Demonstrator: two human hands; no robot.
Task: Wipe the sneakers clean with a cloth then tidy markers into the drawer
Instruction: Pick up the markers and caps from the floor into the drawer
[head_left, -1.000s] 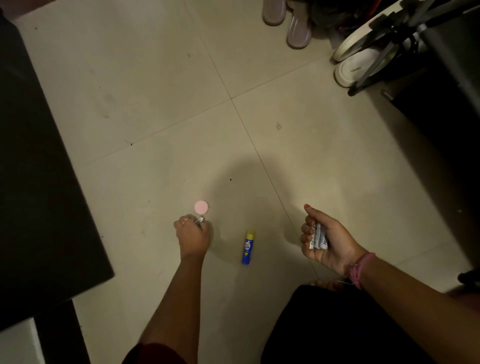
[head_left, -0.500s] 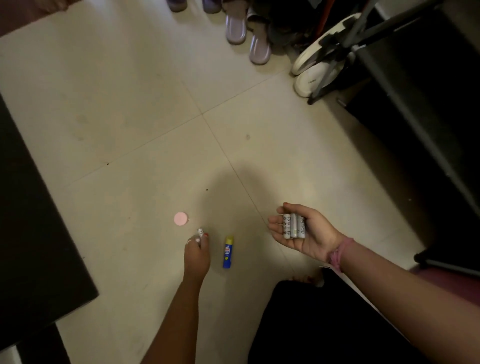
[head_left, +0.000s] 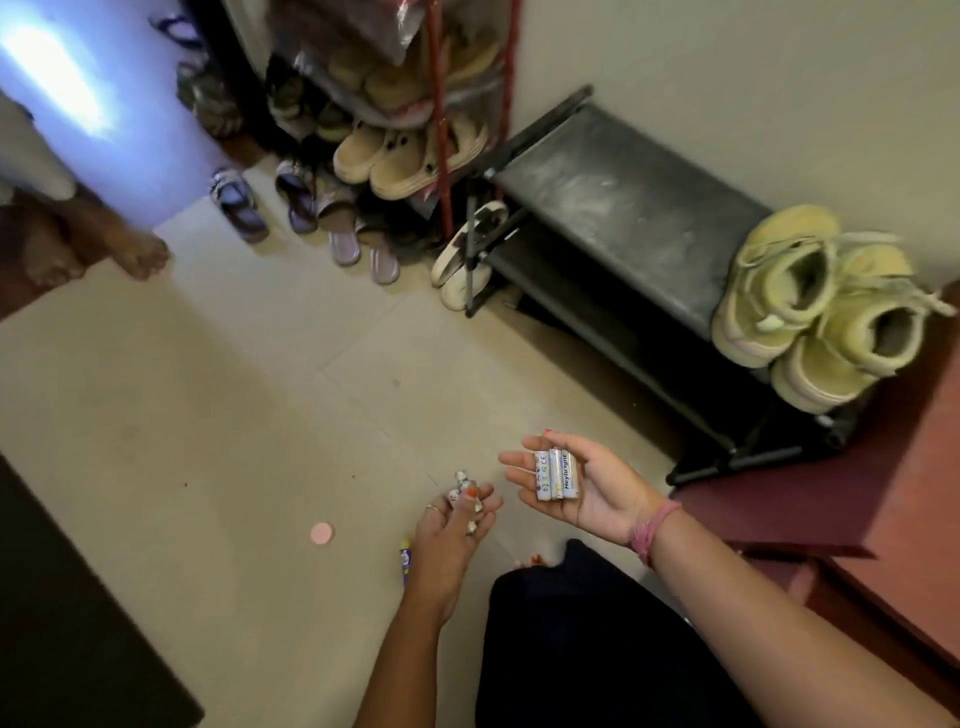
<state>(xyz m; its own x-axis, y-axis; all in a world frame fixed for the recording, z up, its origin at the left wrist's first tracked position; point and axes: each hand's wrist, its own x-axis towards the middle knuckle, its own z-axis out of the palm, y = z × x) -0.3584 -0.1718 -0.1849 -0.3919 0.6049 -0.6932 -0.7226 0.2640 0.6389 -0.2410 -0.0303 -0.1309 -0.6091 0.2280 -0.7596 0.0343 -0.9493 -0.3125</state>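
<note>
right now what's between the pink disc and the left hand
Head view: only bare floor tile between the pink disc and the left hand.

Dim indoor light. A bluish-white glare (head_left: 57, 78) blows out the top left corner. A soft shadow (head_left: 171, 364) lies across the floor (head_left: 249, 467) below it. Bottom left corner falls to near black. Wide-angle bending curves the edges; far shoes (head_left: 384, 161) look slightly soft.

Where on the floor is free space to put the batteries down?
Bare tile lies between the pink disc, the slippers and the black shoe rack. It is crowded along the rack, at the sneakers, and near the left hand by the blue tube.
</note>
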